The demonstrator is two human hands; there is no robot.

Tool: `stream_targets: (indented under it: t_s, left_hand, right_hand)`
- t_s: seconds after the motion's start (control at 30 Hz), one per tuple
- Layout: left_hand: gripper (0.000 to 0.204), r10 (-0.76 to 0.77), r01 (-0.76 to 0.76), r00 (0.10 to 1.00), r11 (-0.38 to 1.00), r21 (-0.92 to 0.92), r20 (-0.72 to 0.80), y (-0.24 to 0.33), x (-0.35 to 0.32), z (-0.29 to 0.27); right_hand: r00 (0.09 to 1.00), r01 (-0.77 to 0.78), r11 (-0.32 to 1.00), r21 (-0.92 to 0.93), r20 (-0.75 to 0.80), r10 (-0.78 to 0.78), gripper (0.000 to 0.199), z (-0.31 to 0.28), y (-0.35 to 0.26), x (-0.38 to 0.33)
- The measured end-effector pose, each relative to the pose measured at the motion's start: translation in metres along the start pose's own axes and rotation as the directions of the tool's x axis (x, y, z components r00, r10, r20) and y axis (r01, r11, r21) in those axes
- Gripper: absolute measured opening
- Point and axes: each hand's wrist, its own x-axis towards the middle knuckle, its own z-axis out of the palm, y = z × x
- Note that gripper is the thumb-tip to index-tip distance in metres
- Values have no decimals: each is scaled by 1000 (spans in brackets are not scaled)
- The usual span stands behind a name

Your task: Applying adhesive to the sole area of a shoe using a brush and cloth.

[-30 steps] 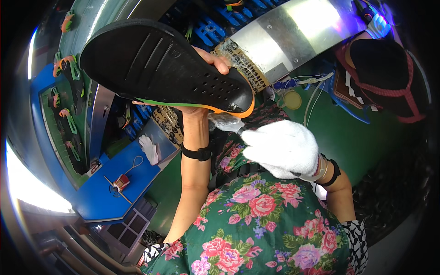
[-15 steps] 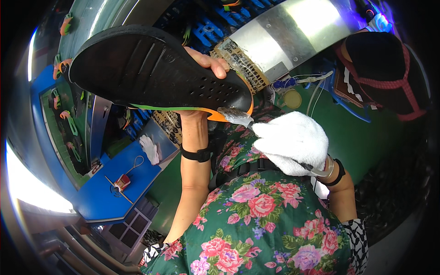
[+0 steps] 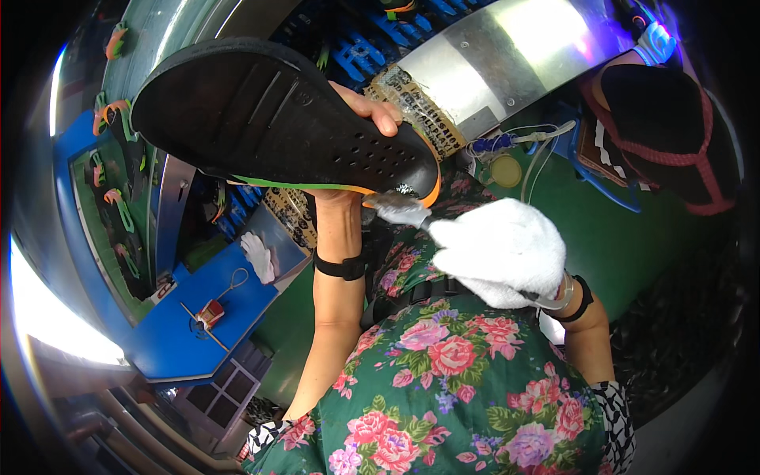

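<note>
Your left hand (image 3: 356,107) grips a big black shoe sole (image 3: 277,119), w/ green and orange edging, tread side up, fingers curled over its far edge near the heel. Just below that grip, your right hand (image 3: 503,249), in a white glove, is closed round a small brush (image 3: 400,210); bristle tip touches the sole's orange heel rim. Well left of both grips: blue bench (image 3: 182,324), w/ spare white glove (image 3: 257,257).
</note>
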Motion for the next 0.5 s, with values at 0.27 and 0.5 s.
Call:
stream_targets:
  t_s: [0.27, 0.5]
  left_hand:
    - [53, -23, 22, 999, 1000, 19, 33, -4, -2, 5]
    - [45, -80, 85, 991, 996, -39, 103, -7, -9, 7]
  right_hand:
    - [994, -105, 993, -50, -22, 104, 30, 1, -2, 2]
    - [981, -190, 947, 258, 23, 191, 24, -15, 8, -3]
